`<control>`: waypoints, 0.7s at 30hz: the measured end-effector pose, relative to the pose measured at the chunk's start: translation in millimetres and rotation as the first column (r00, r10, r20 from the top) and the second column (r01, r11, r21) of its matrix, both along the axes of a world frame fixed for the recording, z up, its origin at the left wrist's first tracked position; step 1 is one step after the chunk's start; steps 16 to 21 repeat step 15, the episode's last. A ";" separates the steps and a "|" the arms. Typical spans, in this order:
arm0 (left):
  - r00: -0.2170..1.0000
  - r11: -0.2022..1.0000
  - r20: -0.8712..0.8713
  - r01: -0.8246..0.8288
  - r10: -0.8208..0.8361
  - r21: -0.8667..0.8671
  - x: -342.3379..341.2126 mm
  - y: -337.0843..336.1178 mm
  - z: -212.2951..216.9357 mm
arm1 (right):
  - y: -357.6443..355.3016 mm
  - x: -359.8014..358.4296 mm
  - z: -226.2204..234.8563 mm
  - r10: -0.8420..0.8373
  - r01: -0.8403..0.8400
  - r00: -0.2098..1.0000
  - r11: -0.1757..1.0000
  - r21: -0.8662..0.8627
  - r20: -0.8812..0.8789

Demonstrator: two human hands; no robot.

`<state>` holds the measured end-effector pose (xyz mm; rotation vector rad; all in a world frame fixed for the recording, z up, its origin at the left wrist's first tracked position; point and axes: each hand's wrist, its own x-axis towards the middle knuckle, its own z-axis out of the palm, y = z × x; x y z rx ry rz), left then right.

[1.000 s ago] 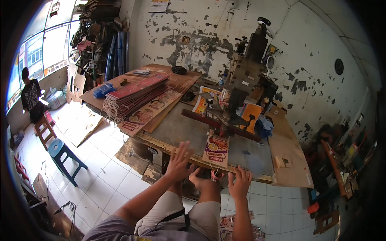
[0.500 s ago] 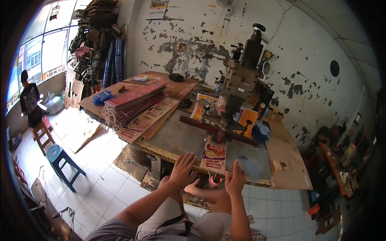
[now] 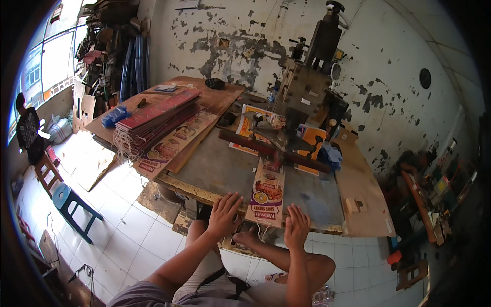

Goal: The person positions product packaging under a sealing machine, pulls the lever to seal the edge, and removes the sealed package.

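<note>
A long printed paper strip (image 3: 267, 192), brown with food pictures, lies on the grey worktop (image 3: 209, 156). Its far end is beneath the dark red crossbar (image 3: 240, 142) of a heavy metal press (image 3: 302, 92). Thin pale cords (image 3: 262, 233) hang from the strip's near end, over the table's front edge. Left of the strip, my left hand (image 3: 225, 214) rests at that edge, fingers stretched out and holding nothing. My right hand (image 3: 297, 225) is at the strip's right side, fingers extended; whether it touches the strip, I cannot tell.
A stack of red strips (image 3: 158, 110) with tangled cords sits on the brown board at left, beside a blue plastic bundle (image 3: 115, 116) and another printed sheet (image 3: 176, 140). A wood block (image 3: 353, 205) lies at right. A blue stool (image 3: 71, 204) and a person (image 3: 29, 130) are farther left.
The view has shifted slightly. More of the strip now shows in front of the crossbar. A pink piece at its near end is no longer seen, and my bent leg has moved right.
</note>
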<state>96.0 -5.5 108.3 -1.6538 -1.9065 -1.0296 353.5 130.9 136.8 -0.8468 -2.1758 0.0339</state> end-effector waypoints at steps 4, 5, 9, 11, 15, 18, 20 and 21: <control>1.000 1.000 -0.004 0.007 -0.008 -0.028 -4.0 0.9 -6.1 | -7.3 -2.0 1.6 -0.008 0.006 1.000 0.999 -0.039 -0.028; 1.000 0.999 -0.008 0.009 -0.009 -0.034 -4.9 0.8 -6.1 | -9.9 -2.6 1.4 -0.011 0.009 0.999 0.998 -0.056 -0.038; 0.999 0.997 0.013 0.045 -0.044 -0.064 5.7 -4.6 3.0 | -27.7 3.4 -6.0 0.064 -0.083 0.990 0.984 -0.155 -0.124; 0.997 0.993 -0.007 0.073 -0.074 -0.093 11.5 -7.4 3.1 | -42.7 2.8 -0.2 0.111 -0.129 0.989 0.971 -0.202 -0.095; 0.994 0.984 0.014 0.111 -0.110 -0.142 12.8 -14.3 -14.7 | -63.2 8.6 -8.6 0.155 -0.189 0.978 0.937 -0.293 -0.138; 0.994 0.984 0.014 0.111 -0.110 -0.142 12.8 -14.3 -14.7 | -63.2 8.6 -8.6 0.155 -0.189 0.978 0.937 -0.293 -0.138; 0.994 0.984 0.014 0.111 -0.110 -0.142 12.8 -14.3 -14.7 | -63.2 8.6 -8.6 0.155 -0.189 0.978 0.937 -0.293 -0.138; 0.994 0.984 0.014 0.111 -0.110 -0.142 12.8 -14.3 -14.7 | -63.2 8.6 -8.6 0.155 -0.189 0.978 0.937 -0.293 -0.138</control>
